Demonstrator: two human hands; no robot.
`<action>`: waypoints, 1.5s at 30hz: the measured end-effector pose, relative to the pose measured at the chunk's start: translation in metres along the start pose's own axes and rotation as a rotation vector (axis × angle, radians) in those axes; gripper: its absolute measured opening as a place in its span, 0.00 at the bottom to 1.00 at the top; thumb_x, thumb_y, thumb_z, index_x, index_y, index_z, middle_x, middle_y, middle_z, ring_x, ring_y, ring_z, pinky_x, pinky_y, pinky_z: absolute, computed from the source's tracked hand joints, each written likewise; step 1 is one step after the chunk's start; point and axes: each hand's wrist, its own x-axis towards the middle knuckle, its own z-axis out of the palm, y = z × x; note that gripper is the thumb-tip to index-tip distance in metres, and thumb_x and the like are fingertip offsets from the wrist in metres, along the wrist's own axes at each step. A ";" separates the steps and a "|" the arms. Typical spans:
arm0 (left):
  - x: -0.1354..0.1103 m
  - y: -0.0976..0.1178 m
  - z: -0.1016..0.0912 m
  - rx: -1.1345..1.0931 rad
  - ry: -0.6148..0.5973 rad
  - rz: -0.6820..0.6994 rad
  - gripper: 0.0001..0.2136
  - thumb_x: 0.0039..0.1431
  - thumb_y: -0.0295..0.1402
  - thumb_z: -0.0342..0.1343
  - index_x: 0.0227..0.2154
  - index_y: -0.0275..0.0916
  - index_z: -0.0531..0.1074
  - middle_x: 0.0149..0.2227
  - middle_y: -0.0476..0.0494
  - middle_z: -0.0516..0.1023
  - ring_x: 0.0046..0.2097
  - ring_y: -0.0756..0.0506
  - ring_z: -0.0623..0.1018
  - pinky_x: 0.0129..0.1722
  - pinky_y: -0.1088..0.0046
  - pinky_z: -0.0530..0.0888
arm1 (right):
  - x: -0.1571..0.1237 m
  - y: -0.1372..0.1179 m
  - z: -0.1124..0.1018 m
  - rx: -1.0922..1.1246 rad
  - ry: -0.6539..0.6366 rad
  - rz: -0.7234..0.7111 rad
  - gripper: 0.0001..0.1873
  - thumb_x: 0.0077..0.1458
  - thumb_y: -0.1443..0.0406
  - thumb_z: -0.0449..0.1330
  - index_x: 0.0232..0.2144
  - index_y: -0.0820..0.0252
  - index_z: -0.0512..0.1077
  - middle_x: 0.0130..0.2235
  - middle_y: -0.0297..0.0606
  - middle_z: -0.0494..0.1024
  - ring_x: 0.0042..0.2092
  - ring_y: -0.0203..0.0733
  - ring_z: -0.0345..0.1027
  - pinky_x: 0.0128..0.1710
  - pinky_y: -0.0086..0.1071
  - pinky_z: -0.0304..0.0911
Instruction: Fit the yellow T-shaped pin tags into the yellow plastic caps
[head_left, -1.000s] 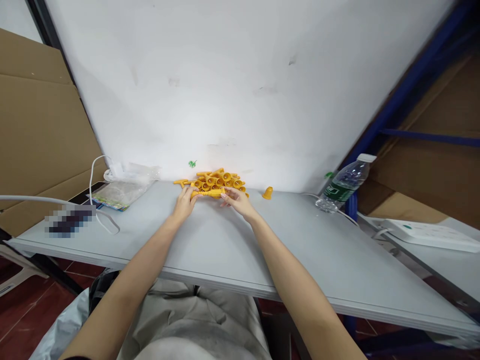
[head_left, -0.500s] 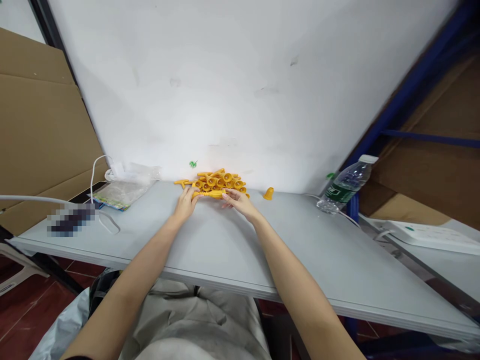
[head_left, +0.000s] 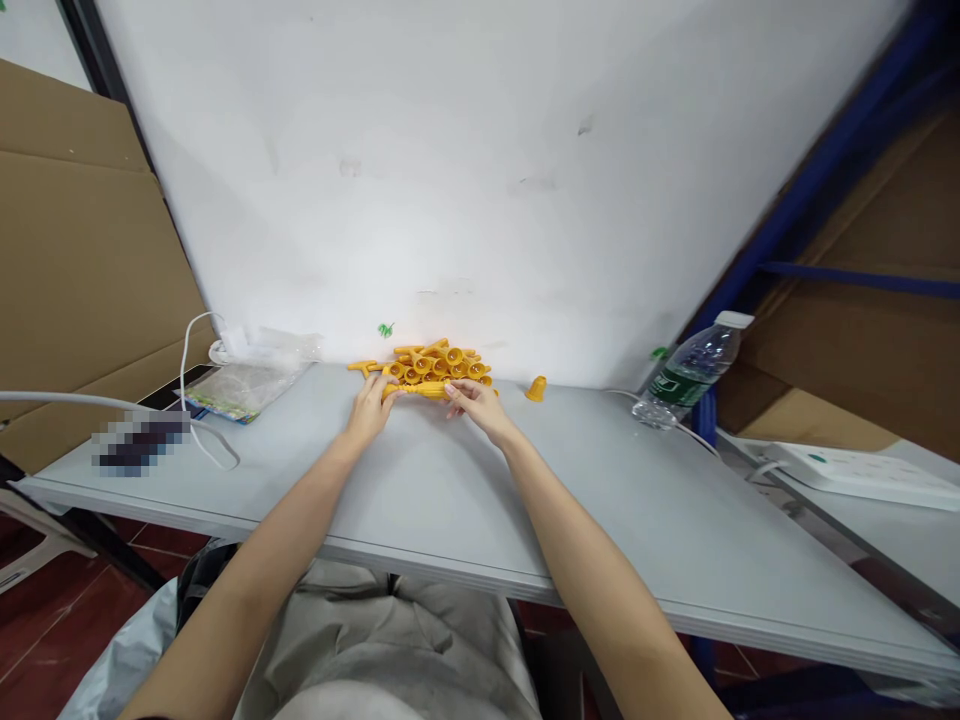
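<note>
A yellow plastic piece with a long, ridged body is held level between my two hands, just in front of a pile. My left hand grips its left end, fingers closed round it. The fingers of my right hand pinch its right end. Behind them, against the wall, lies a heap of yellow plastic T-handled pieces with round, open cup-like ends facing me. To the right, apart from the heap, a single yellow cup-shaped piece stands on the grey table.
At the right a water bottle leans beside a blue metal frame; a white power strip is further right. A clear plastic bag and white cable lie at the left, near a large cardboard box.
Hardly anything differs. The fingers of my right hand have shifted slightly on the right end of the held yellow piece; my left hand keeps its grip.
</note>
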 end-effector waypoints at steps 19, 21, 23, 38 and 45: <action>0.001 0.002 0.000 -0.008 -0.005 -0.021 0.05 0.62 0.31 0.54 0.40 0.41 0.72 0.43 0.44 0.74 0.39 0.48 0.78 0.37 0.72 0.75 | -0.001 0.002 -0.001 0.033 -0.030 -0.029 0.27 0.45 0.52 0.68 0.45 0.59 0.74 0.41 0.39 0.79 0.26 0.35 0.71 0.33 0.36 0.71; 0.001 0.002 -0.001 -0.019 -0.009 -0.029 0.05 0.62 0.32 0.54 0.40 0.41 0.72 0.43 0.44 0.74 0.39 0.47 0.78 0.38 0.72 0.75 | 0.000 0.002 0.000 0.034 -0.013 -0.032 0.27 0.44 0.51 0.69 0.44 0.59 0.74 0.41 0.40 0.79 0.25 0.35 0.71 0.33 0.36 0.71; 0.001 0.001 -0.001 -0.025 -0.007 -0.034 0.06 0.62 0.32 0.54 0.40 0.41 0.72 0.43 0.44 0.75 0.40 0.47 0.78 0.38 0.71 0.76 | 0.000 0.003 0.001 0.034 -0.002 -0.030 0.28 0.43 0.50 0.69 0.43 0.60 0.75 0.40 0.41 0.80 0.24 0.35 0.70 0.32 0.36 0.70; 0.000 0.004 -0.002 -0.003 0.009 -0.003 0.06 0.63 0.34 0.54 0.40 0.42 0.72 0.42 0.44 0.75 0.38 0.47 0.78 0.37 0.71 0.75 | -0.005 -0.007 0.009 0.047 0.029 0.021 0.32 0.38 0.36 0.63 0.21 0.59 0.69 0.21 0.36 0.76 0.18 0.33 0.64 0.22 0.29 0.62; 0.000 0.005 -0.002 -0.010 0.000 0.007 0.07 0.63 0.36 0.54 0.41 0.42 0.73 0.42 0.45 0.74 0.39 0.48 0.78 0.38 0.72 0.75 | -0.006 -0.010 0.014 0.109 0.079 0.138 0.33 0.40 0.35 0.62 0.15 0.58 0.63 0.17 0.37 0.72 0.14 0.31 0.58 0.15 0.28 0.57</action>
